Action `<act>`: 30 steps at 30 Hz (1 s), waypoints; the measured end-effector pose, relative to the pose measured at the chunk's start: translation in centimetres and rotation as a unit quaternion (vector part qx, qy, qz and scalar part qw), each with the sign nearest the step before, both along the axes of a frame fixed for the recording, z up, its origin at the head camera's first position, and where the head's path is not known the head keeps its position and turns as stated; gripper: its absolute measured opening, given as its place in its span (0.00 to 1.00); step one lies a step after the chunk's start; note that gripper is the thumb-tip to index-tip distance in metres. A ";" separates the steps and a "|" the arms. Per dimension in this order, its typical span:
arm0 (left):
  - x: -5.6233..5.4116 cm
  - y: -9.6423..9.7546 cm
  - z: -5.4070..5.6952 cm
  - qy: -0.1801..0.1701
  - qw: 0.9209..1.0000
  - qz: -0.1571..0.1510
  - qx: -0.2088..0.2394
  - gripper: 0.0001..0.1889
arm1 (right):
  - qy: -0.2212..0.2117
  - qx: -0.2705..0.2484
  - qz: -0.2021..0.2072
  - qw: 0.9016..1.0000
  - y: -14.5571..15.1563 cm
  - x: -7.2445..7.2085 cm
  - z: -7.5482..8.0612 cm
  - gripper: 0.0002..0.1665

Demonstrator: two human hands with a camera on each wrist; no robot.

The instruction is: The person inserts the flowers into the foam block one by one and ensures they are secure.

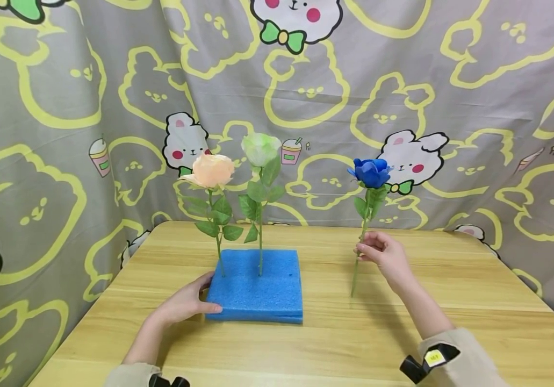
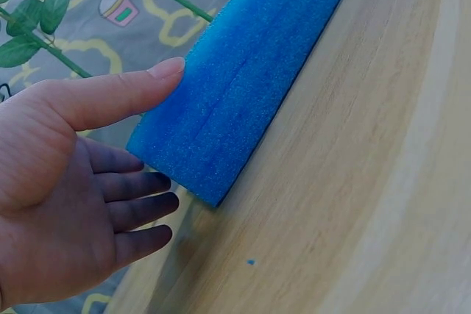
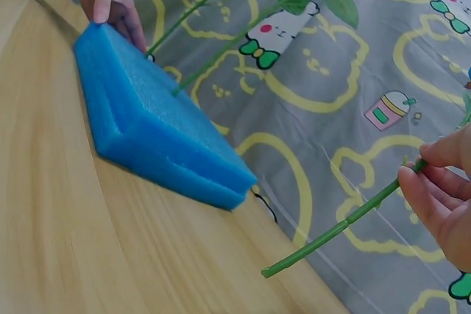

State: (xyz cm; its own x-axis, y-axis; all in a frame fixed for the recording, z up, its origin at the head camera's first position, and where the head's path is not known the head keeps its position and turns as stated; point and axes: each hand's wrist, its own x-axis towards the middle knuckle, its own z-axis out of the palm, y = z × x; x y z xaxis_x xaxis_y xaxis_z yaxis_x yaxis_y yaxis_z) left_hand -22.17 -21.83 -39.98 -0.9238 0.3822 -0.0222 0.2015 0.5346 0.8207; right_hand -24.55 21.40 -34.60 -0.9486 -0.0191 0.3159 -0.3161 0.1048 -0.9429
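A blue foam block (image 1: 257, 290) lies on the table, with a peach rose (image 1: 213, 171) and a pale green rose (image 1: 261, 149) standing upright in it. My left hand (image 1: 189, 298) rests against the block's left end. Its thumb touches the front edge, and the other fingers lie fairly straight along the side. To the right of the block, my right hand (image 1: 385, 258) pinches the stem of a blue rose (image 1: 371, 173) between thumb and fingers. The bare lower end of that green stem (image 3: 324, 239) points down, apart from the block. A small dark hole (image 1: 290, 274) shows in the foam's top, toward the right.
The wooden table (image 1: 344, 344) extends around the block. Behind it hangs a grey curtain (image 1: 315, 118) with yellow outlines and cartoon animals. A tiny blue crumb (image 2: 251, 262) lies on the wood near my left hand.
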 end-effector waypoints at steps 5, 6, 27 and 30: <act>-0.1 0.0 -0.1 0.002 1.000 -0.004 0.001 0.50 | 0.012 0.004 0.004 1.000 -1.3 -0.4 0.3 0.12; -0.2 0.0 -0.2 0.002 1.000 -0.002 0.001 0.50 | 0.011 0.005 0.004 1.000 -1.5 -0.5 0.3 0.13; 0.0 0.0 -0.3 -0.001 1.000 0.011 -0.002 0.52 | 0.012 -0.002 0.033 0.999 -6.5 -2.2 0.8 0.11; 0.0 0.1 -0.2 0.002 1.000 0.006 -0.003 0.51 | 0.013 -0.007 0.036 0.999 -7.3 -2.3 1.0 0.10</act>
